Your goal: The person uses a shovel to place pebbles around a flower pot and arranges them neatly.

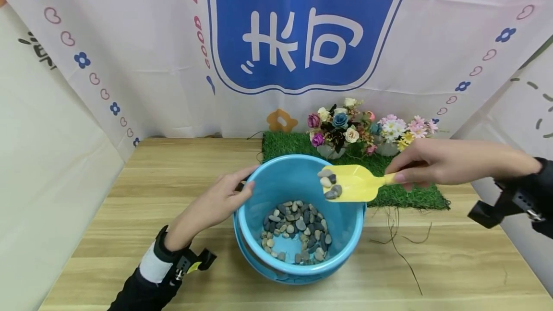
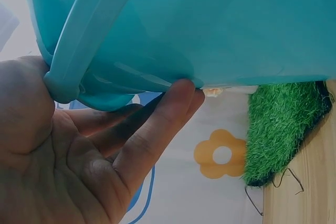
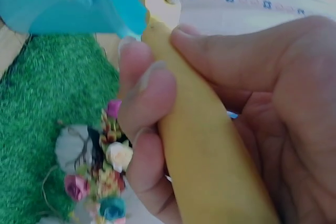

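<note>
A blue bucket [image 1: 302, 270] stands on the table with many grey and tan pebbles [image 1: 300, 224] on its bottom. My left hand [image 1: 224, 193] grips the bucket's left side at the rim. In the left wrist view, that hand's fingers [image 2: 157, 124] lie along the outer wall beside the bucket's handle [image 2: 86, 35]. My right hand [image 1: 425, 162] holds a yellow toy shovel [image 1: 356, 184] by its handle, thumb on one side and curled fingers on the other, as the right wrist view shows. Several pebbles [image 1: 330, 184] lie at the tip of the shovel's blade, above the bucket's right part.
A green artificial grass mat [image 1: 406, 198] lies behind and right of the bucket. Two pots of artificial flowers [image 1: 341, 128] stand on its back part. Thin dark strands [image 1: 403, 256] lie on the wooden table [image 1: 466, 272]. A printed cloth [image 1: 173, 100] hangs behind.
</note>
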`<state>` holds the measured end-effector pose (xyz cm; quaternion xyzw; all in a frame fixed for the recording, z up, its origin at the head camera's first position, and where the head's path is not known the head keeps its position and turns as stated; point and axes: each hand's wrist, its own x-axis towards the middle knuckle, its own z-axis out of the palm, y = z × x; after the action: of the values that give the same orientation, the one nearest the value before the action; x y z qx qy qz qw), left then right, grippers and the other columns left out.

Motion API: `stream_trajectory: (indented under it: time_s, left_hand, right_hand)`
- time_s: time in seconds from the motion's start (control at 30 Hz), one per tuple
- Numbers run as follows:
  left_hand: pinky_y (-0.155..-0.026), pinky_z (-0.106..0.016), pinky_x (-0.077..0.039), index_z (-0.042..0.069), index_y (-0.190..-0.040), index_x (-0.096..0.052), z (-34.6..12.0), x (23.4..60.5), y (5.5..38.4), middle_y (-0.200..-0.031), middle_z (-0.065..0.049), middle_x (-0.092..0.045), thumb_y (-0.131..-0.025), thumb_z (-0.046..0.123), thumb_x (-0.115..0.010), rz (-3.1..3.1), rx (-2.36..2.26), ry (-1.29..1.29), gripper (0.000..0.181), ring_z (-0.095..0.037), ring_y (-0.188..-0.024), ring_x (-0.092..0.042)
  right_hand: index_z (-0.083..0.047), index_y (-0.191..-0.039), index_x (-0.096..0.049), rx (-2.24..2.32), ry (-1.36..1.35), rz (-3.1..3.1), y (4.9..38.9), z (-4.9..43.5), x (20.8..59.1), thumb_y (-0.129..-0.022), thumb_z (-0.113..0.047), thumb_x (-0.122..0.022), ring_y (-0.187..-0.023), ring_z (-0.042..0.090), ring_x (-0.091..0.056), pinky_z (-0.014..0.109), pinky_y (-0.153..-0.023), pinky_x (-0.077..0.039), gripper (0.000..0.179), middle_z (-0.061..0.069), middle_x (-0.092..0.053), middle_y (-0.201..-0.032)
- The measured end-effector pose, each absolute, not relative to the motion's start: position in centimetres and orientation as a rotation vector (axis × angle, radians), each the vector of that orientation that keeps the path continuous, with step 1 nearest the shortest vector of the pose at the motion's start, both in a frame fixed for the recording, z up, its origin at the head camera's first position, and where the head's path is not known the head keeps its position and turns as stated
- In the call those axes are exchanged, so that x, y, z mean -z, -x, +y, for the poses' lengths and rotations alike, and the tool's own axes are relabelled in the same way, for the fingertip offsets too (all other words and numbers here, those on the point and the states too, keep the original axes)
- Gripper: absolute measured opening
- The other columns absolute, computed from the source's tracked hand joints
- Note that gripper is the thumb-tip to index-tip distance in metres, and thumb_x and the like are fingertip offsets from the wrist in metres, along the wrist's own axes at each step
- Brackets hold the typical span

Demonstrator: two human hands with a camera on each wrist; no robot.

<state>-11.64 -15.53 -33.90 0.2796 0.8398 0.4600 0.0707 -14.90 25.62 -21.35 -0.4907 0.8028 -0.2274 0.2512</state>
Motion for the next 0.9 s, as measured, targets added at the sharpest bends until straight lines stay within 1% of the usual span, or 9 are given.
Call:
stream_trajectory:
  time_s: [0.1,0.23,0.47,0.63,0.77,0.9]
  left_hand:
    - [-0.061,-0.026,-0.055,0.013,-0.142,-0.035,-15.5,34.0,11.6,-0.113,-0.012,-0.060,-0.100,0.024,-0.040,2.516,-1.391,-0.840,0.044,-0.016,-0.080,-0.065]
    - [-0.060,-0.027,-0.055,0.014,-0.142,-0.035,-15.5,34.1,11.7,-0.109,-0.012,-0.062,-0.100,0.025,-0.040,2.504,-1.397,-0.836,0.044,-0.017,-0.077,-0.065]
    - [-0.060,-0.027,-0.055,0.013,-0.142,-0.034,-15.5,33.9,11.7,-0.107,-0.014,-0.062,-0.100,0.024,-0.039,2.511,-1.384,-0.826,0.044,-0.013,-0.074,-0.065]
    - [-0.061,-0.027,-0.055,0.013,-0.142,-0.034,-15.5,33.8,11.7,-0.106,-0.013,-0.063,-0.100,0.025,-0.039,2.514,-1.383,-0.824,0.044,-0.015,-0.073,-0.065]
    - [-0.060,-0.027,-0.055,0.013,-0.143,-0.034,-15.6,33.9,11.7,-0.104,-0.013,-0.063,-0.100,0.026,-0.039,2.518,-1.380,-0.824,0.044,-0.017,-0.073,-0.065]
    - [-0.061,-0.027,-0.055,0.013,-0.143,-0.033,-15.5,33.9,11.7,-0.106,-0.014,-0.062,-0.100,0.025,-0.039,2.517,-1.380,-0.830,0.044,-0.016,-0.074,-0.065]
  right_hand:
    - [-0.025,-0.100,-0.062,0.628,1.352,2.233,14.7,27.4,21.5,-0.097,-0.005,-0.045,-0.052,0.003,-0.048,0.022,-0.043,-0.046,0.027,-0.014,-0.054,-0.070]
    - [-0.024,-0.101,-0.061,0.634,1.316,2.322,14.4,30.3,21.9,-0.096,0.000,-0.044,-0.052,0.003,-0.049,0.021,-0.043,-0.046,0.030,-0.014,-0.054,-0.073]
    - [-0.017,-0.103,-0.061,0.735,1.139,2.349,14.2,35.3,24.1,-0.095,0.004,-0.043,-0.050,0.007,-0.047,0.022,-0.040,-0.043,0.029,-0.010,-0.054,-0.072]
    - [-0.014,-0.101,-0.062,0.818,0.991,2.361,13.9,37.9,26.7,-0.095,0.001,-0.044,-0.046,0.010,-0.044,0.023,-0.037,-0.040,0.025,-0.007,-0.053,-0.067]
    - [-0.014,-0.097,-0.063,0.809,0.850,2.416,13.7,39.5,28.6,-0.097,-0.006,-0.044,-0.043,0.012,-0.041,0.024,-0.037,-0.040,0.020,-0.006,-0.050,-0.060]
    - [-0.014,-0.094,-0.063,0.789,0.773,2.480,13.6,40.8,30.5,-0.098,-0.010,-0.044,-0.043,0.011,-0.041,0.025,-0.038,-0.040,0.019,-0.006,-0.048,-0.057]
